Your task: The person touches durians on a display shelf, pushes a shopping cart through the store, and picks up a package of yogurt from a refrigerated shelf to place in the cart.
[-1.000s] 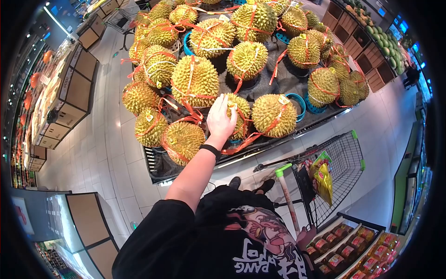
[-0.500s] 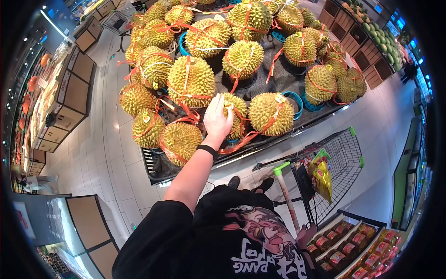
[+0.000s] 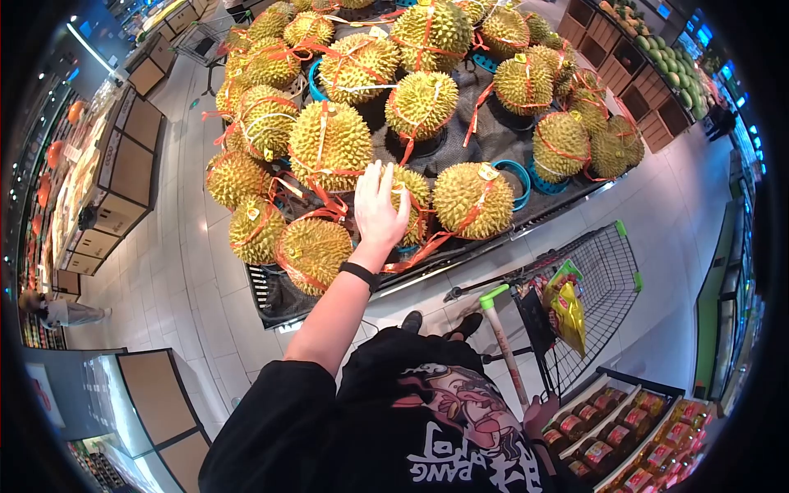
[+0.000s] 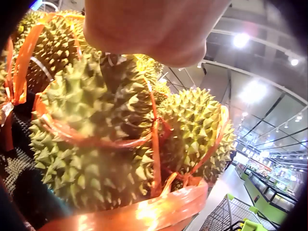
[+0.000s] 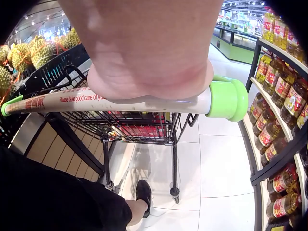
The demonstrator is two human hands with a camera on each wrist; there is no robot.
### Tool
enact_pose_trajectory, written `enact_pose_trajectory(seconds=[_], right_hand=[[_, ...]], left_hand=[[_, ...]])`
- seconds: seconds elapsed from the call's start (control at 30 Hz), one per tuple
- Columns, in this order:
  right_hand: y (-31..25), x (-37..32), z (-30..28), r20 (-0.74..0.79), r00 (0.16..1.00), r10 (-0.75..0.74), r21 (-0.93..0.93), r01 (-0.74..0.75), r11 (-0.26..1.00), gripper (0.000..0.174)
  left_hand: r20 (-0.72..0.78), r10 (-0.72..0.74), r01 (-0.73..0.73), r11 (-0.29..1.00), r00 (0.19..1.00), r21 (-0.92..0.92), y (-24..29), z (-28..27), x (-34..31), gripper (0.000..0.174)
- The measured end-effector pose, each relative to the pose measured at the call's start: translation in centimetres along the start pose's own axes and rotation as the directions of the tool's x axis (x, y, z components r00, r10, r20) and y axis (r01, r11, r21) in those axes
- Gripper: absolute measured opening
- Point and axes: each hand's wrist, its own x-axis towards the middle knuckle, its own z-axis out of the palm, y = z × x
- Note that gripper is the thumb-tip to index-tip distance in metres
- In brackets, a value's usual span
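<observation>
In the head view, my left hand [image 3: 380, 209] rests against the upper left side of a small durian [image 3: 417, 197] at the stand's front edge, its fingers extended. That spiky yellow-green durian [image 4: 91, 159] fills much of the left wrist view, tied round with orange ribbon [image 4: 156, 154]. The left hand's underside shows above it; its fingertips are hidden there. Another durian [image 3: 472, 200] sits just to the right. Down at the lower right, my right hand [image 3: 538, 413] holds the shopping cart handle [image 5: 159, 103]; its palm heel lies over the bar, and its fingers are hidden in the right wrist view.
Many ribbon-tied durians cover the black stand [image 3: 271, 308], some on blue rings [image 3: 515, 182]. The shopping cart [image 3: 604, 296] holds a yellow packet [image 3: 567, 312]. Shelves of oil bottles [image 5: 293, 98] stand right of the cart. A person [image 3: 62, 312] is in the left aisle.
The stand and durians shift slightly left in the head view. My left hand stays against the same small durian. A person has come into view in the left aisle.
</observation>
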Motion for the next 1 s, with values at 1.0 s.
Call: enact_pose_trajectory(seconds=[1.0], right_hand=[[0.0,-0.6,0.5,-0.064,0.996,-0.054,-0.007,0.054,0.999,0.061]], left_hand=[[0.160,0.127,-0.054,0.916,0.979,-0.396,9.9,7.2,3.1,0.044]])
